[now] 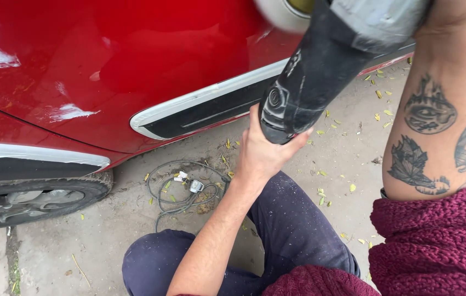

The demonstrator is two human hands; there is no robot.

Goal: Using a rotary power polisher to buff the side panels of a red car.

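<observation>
My left hand has its fingers wrapped around the tail of the black polisher, whose pale pad sits against the glossy red car door. My right hand is out of view above the tattooed forearm, so I cannot tell its grip. A grey cord lies coiled on the leaf-strewn concrete, near the tyre.

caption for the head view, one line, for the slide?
Left hand grips the rear of a black polisher held against a red car door; coiled cable lies on the concrete.
</observation>
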